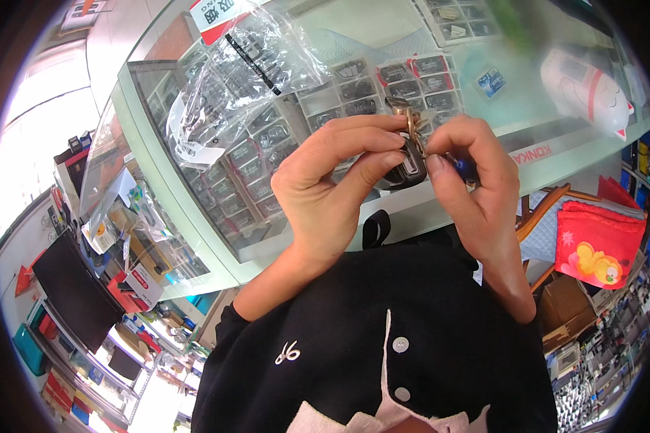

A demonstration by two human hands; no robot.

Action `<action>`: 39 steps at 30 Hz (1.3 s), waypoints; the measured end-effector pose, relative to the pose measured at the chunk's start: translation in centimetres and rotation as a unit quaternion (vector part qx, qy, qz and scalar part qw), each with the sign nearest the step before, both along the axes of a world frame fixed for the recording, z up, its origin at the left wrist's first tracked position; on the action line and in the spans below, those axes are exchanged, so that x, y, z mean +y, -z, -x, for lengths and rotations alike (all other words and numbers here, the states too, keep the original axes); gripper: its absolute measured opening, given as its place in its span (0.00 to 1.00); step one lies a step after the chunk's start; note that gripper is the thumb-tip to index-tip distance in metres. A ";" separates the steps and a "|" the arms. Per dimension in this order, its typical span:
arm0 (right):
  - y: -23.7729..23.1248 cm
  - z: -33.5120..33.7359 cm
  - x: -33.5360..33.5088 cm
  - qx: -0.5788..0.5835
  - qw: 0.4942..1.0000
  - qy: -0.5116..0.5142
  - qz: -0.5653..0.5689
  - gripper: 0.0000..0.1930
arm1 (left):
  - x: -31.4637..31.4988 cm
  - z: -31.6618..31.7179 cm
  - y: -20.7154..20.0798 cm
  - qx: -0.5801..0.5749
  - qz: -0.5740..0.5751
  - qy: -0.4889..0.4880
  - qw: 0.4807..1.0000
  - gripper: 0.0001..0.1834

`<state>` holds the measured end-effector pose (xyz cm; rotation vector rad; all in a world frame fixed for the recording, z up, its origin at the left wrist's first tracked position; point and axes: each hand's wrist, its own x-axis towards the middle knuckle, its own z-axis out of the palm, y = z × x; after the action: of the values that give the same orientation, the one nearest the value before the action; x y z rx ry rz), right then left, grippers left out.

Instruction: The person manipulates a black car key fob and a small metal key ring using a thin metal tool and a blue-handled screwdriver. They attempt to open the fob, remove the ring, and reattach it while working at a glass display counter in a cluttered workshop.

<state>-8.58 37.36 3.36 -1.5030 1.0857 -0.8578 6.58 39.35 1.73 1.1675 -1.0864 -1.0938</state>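
Above the glass counter, my left hand pinches a dark key fob between thumb and fingers. Brass-coloured keys hang together at its upper end, against my fingertips. From the other side, my right hand is closed, thumb and index fingertip meeting at the edge of the key bunch. A small dark blue rounded piece shows inside the curl of its fingers; whether it is joined to the keys I cannot tell. The exact grip of the right fingertips is partly hidden.
Under the glass counter top lie trays of key fobs. A clear plastic bag rests at the far left, a white cat-shaped figure at the right. Beside the counter stands a wooden chair with a red cloth.
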 end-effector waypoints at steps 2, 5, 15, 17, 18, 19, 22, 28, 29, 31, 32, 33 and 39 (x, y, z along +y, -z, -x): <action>-0.1 0.0 -0.1 0.009 1.000 -0.007 0.008 0.03 | 0.0 -0.1 -0.1 -0.004 0.000 0.003 1.000 0.07; -0.4 0.0 -0.1 0.006 0.999 0.007 -0.036 0.05 | -0.1 -0.1 -0.2 -0.010 0.006 0.011 1.000 0.08; -0.6 0.1 -0.3 -0.107 0.966 0.021 -0.233 0.04 | 0.0 0.3 -0.7 0.098 -0.063 0.013 0.993 0.11; -0.6 0.0 -0.1 -0.121 0.968 0.034 -0.218 0.04 | -0.4 -0.3 -0.6 0.050 -0.063 0.050 0.995 0.12; -0.6 0.0 -0.1 -0.105 0.975 0.034 -0.195 0.04 | -0.6 -0.5 -0.6 0.025 -0.063 0.070 0.995 0.13; -0.5 0.0 -0.1 -0.094 0.979 0.034 -0.175 0.04 | -0.6 -0.5 -0.6 0.038 -0.074 0.070 0.994 0.13; -0.5 0.2 -0.1 -0.069 0.984 0.028 -0.161 0.04 | -0.5 -0.5 -0.7 0.080 -0.100 0.077 0.989 0.12; -0.4 0.0 -0.1 -0.094 0.981 0.019 -0.168 0.06 | -0.5 -0.4 -0.3 0.212 -0.162 0.084 0.960 0.09; -0.3 -0.1 0.0 -0.101 0.980 0.023 -0.171 0.06 | -0.4 -0.3 -0.3 0.253 -0.190 0.068 0.946 0.09; -0.4 -0.1 0.1 -0.060 0.988 0.043 -0.136 0.07 | -0.2 -0.1 -0.1 0.333 -0.245 0.035 0.910 0.10; -0.5 -0.1 0.2 -0.039 0.991 0.052 -0.118 0.07 | -0.1 -0.1 0.0 0.347 -0.261 0.030 0.901 0.09; -0.5 0.0 0.2 -0.016 0.993 0.057 -0.107 0.07 | 0.0 0.0 0.0 0.360 -0.262 0.028 0.895 0.09; -0.3 -0.2 0.4 0.058 0.995 0.066 0.051 0.07 | 0.2 0.2 0.0 0.391 -0.283 0.021 0.876 0.08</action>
<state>-8.40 37.77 3.63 -1.5966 1.2539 -0.9381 6.39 39.53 1.73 0.9655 -0.1481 -1.7797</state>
